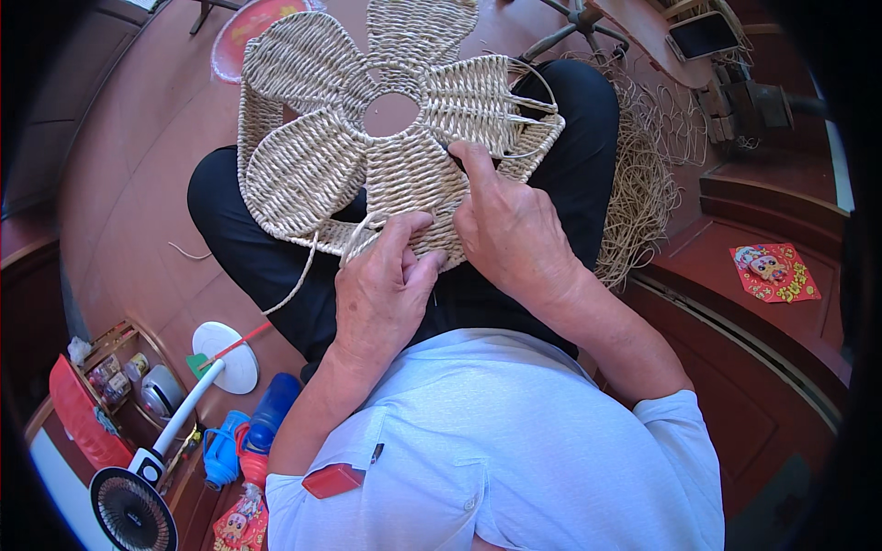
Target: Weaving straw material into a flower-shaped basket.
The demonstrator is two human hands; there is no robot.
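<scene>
A flower-shaped piece woven from straw cord (pixel 308 165), with broad petals around a round center hole, lies across my lap. My left hand (pixel 381 285) is closed on the outer edge of the petal nearest me, thumb and index finger pinching it. Beside that hand a loose straw cord (pixel 301 283) loops up and trails off to the left. My right hand (pixel 514 230) grips the same petal along its right edge. Its index finger reaches up toward the center ring, and its other fingers are curled and partly hidden. A thin hoop with loose cord ends shows at the right petal.
A heap of loose straw cord (pixel 643 184) lies on the floor to my right. Farther right are a phone (pixel 703 37) and a red printed card (pixel 774 273). At lower left stand a fan (pixel 134 511), a blue thermos (pixel 273 410) and a crate of small goods (pixel 129 376).
</scene>
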